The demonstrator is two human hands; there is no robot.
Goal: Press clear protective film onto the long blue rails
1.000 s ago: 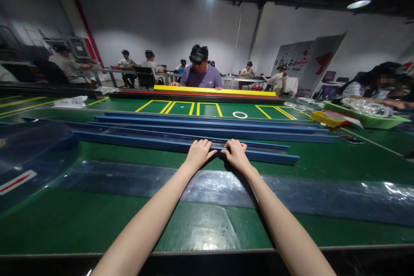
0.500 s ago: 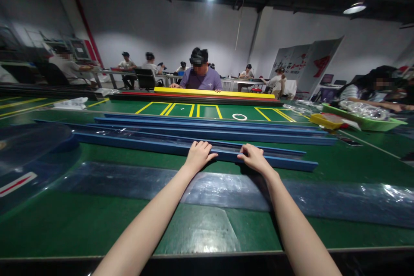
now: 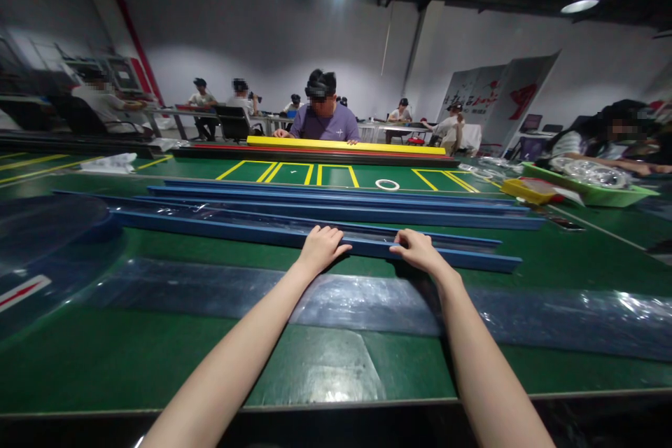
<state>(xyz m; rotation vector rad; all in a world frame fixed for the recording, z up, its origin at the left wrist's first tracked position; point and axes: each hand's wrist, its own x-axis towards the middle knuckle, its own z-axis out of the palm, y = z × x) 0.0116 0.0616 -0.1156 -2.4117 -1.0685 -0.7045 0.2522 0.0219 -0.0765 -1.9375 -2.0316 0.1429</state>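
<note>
A long blue channel strip [image 3: 462,256] lies across the green table in front of me, with shiny clear film [image 3: 252,220] inside its trough. My left hand [image 3: 321,249] is closed over the near wall, fingers inside the trough and thumb on the outer side. Farther right, my right hand [image 3: 417,250] grips the same wall, its fingers curled into the trough and thumb at the front. Between the two hands a short stretch of blue wall shows. On my side of the channel, a wide band of clear plastic film [image 3: 367,297] runs flat under my forearms.
More blue channel strips [image 3: 346,204] lie just behind. At the left sits a large roll of clear film [image 3: 47,220]. A white ring [image 3: 387,185], a yellow tray [image 3: 528,190] and a green tray [image 3: 619,194] stand farther back. Opposite, a person handles a yellow strip [image 3: 341,145].
The held blue channel has slid slightly to the right relative to the strips behind it. My right hand has shifted a little right; my left hand keeps its hold. The view has tilted slightly.
</note>
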